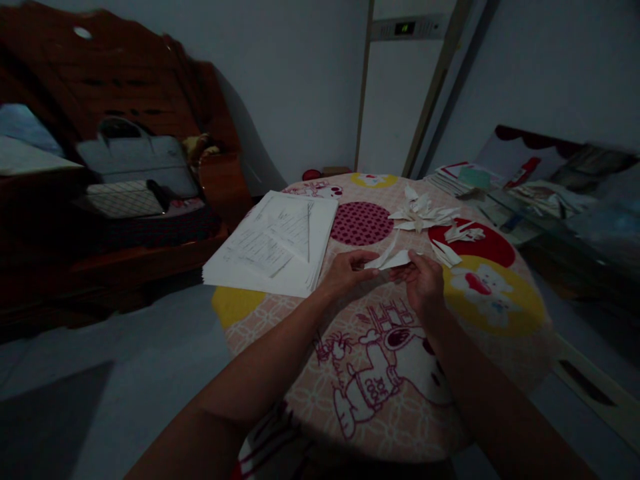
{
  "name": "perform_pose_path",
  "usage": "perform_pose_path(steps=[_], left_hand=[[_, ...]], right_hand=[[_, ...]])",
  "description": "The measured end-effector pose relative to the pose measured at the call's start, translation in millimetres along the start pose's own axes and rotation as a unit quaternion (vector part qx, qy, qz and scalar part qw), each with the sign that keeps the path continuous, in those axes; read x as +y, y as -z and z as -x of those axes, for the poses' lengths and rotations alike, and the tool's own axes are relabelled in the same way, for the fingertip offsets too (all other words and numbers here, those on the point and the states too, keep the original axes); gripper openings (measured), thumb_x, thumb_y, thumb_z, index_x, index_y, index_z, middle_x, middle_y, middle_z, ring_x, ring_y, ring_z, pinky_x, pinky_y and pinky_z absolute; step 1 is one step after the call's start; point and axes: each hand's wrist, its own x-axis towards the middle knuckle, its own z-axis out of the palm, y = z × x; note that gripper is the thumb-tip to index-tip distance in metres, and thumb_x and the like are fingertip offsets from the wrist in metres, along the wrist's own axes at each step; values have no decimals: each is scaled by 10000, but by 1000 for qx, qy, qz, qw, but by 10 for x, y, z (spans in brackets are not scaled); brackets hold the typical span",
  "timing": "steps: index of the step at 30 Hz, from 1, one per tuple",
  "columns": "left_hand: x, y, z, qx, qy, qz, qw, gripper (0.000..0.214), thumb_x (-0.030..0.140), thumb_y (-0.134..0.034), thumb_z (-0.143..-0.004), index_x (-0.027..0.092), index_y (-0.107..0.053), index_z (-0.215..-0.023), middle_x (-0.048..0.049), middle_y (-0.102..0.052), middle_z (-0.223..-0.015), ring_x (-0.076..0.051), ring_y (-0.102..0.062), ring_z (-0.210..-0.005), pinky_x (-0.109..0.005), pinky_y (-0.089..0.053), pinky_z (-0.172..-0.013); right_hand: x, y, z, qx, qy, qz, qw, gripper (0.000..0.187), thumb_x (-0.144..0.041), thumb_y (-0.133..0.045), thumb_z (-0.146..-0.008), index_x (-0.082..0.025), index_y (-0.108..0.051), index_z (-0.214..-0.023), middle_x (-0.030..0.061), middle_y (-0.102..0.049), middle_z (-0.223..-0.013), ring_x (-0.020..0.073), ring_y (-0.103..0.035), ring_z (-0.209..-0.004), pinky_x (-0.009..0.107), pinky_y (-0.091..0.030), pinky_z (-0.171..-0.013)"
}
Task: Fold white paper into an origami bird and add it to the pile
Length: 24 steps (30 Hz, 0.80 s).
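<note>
Both my hands meet over the middle of a round table with a cartoon-printed cloth (380, 373). My left hand (344, 271) and my right hand (424, 280) are closed on the two ends of a small folded white paper piece (393, 260), held just above the cloth. A pile of similar folded white paper pieces (423, 215) lies a little beyond my hands. A few more folded pieces (453, 243) lie to its right.
A thick stack of printed white sheets (277, 243) lies on the table's left side. A dark wooden bench with a grey bag (137, 160) stands at the left. A low shelf with books and papers (500, 183) is at the right, a white door (400, 93) behind.
</note>
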Motion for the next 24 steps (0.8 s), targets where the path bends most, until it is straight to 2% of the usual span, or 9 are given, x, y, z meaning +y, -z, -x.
perform_pose_path(steps=[4,7,13,19,24], left_hand=[[1,6,1,-2,23,50,998,543,339,-882,-562,125,-727,-1037,-75,-727,-946,-143,-625,-754,-266,-460,-702],[6,13,-6,-12,52,94,994,522,334,-895,-539,118,-723,-981,-65,-715,-867,-130,-623,-712,-264,-471,-698],[16,2,20,-24,96,136,986,360,247,-859,-589,116,-710,-889,-53,-689,-788,-112,-622,-663,-243,-479,-658],[26,0,37,-23,116,189,975,219,157,-788,-660,110,-700,-856,-75,-704,-840,-126,-657,-692,-278,-521,-730],[26,1,30,-14,113,205,972,193,135,-784,-664,115,-710,-841,-66,-698,-807,-125,-649,-680,-272,-514,-696]], right_hand=[[0,-8,9,6,1,12,1000,200,-337,-704,-699,-166,-646,-613,8,-620,-454,131,-542,-343,234,-466,-356],[-1,-15,17,11,1,21,1000,221,-363,-712,-700,-174,-632,-619,-3,-607,-446,133,-544,-347,234,-465,-359],[6,-15,27,14,14,37,999,207,-345,-707,-717,-184,-624,-618,-2,-603,-448,161,-601,-409,252,-497,-400],[8,18,32,-12,25,46,999,202,-332,-704,-745,-179,-651,-624,3,-625,-482,141,-590,-410,241,-496,-411],[26,41,22,-15,38,58,997,211,-343,-706,-763,-174,-664,-644,-1,-626,-486,133,-581,-404,248,-511,-431]])
